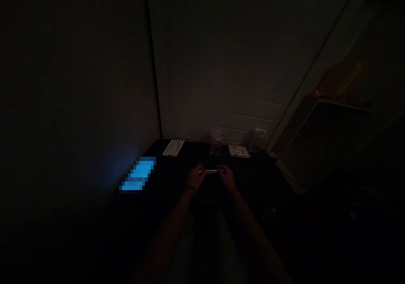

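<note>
My left hand (195, 177) and my right hand (226, 176) are closed on the two ends of a slim white pen-like stick (211, 171). It lies crosswise between them, above the dark table (171, 183). Too little light falls here to tell whether it is a marker. Several similar white sticks (173, 148) lie side by side at the table's back left. Beyond my hands, a small clear package (216, 146) stands near the wall. To its right are a flat pack with printed markings (239, 151) and another upright clear package (257, 140).
A glowing blue screen (139, 174), blurred into blocks, is at the table's left edge. The pale wall (221, 65) rises right behind the table. On the right stands a dark cabinet or shelf (335, 136) with things on top. The room is very dim.
</note>
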Demonstrator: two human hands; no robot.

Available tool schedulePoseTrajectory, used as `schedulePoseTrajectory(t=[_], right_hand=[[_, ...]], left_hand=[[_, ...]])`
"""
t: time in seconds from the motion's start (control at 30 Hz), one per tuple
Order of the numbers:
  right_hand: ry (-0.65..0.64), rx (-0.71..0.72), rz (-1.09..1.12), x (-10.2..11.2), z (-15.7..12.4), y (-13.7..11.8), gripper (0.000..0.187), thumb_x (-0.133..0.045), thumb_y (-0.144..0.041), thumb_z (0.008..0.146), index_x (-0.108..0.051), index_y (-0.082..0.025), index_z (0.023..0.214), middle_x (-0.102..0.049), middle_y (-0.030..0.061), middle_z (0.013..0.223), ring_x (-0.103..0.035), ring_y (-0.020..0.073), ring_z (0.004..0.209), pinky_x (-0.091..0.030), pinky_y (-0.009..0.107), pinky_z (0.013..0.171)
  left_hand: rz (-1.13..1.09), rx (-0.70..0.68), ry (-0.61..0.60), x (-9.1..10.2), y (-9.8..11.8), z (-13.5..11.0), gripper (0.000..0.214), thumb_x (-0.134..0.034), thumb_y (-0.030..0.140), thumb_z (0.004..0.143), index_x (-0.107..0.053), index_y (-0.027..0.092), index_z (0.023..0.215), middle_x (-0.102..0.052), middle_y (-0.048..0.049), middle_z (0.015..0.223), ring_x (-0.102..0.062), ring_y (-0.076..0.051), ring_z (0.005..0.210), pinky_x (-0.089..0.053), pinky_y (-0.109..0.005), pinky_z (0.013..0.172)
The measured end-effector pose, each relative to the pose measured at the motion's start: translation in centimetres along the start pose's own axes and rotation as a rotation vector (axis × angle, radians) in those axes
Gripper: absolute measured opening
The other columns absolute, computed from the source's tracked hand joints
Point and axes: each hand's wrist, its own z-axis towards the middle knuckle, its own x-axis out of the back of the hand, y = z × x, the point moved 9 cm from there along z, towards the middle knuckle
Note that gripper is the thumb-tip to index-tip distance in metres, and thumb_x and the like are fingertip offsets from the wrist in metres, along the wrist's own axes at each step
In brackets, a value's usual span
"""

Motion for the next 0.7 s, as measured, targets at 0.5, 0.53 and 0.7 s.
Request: schedulePoseTrajectory(t=[0.5, 0.53, 0.7], right_hand=[[-0.001, 0.001, 0.016, 0.06, -0.14, -0.31, 0.026, -0.038, -0.025, 0.074, -0.058, -0.022, 0.09, -0.059, 0.0003, 0.09, -0.053, 0.0142, 0.084, -0.04, 0.026, 0.075], [0.001, 0.009, 0.02, 0.13, -0.16, -0.38, 0.027, -0.036, -0.024, 0.075, -0.058, -0.022, 0.091, -0.059, 0.0002, 0.089, -0.053, 0.014, 0.083, -0.04, 0.026, 0.075], [0.021, 0.016, 0.015, 0.39, -0.15, -0.36, 0.029, -0.033, -0.022, 0.076, -0.059, -0.022, 0.089, -0.059, 0.0003, 0.088, -0.053, 0.0137, 0.083, -0.039, 0.026, 0.076]], left_hand=[[0.008, -0.01, 0.014, -0.12, -0.14, 0.09, 0.017, -0.042, 0.033, 0.074, -0.052, 0.02, 0.075, -0.055, 0.0024, 0.07, -0.048, -0.008, 0.063, -0.033, -0.019, 0.059], [0.007, -0.015, 0.015, -0.11, -0.13, 0.09, 0.017, -0.041, 0.033, 0.075, -0.052, 0.02, 0.075, -0.055, 0.0023, 0.07, -0.048, -0.008, 0.064, -0.033, -0.019, 0.059], [0.023, -0.017, 0.004, 0.03, 0.05, 0.07, 0.019, -0.035, 0.029, 0.078, -0.051, 0.02, 0.076, -0.055, 0.0021, 0.07, -0.047, -0.008, 0.062, -0.032, -0.018, 0.057]])
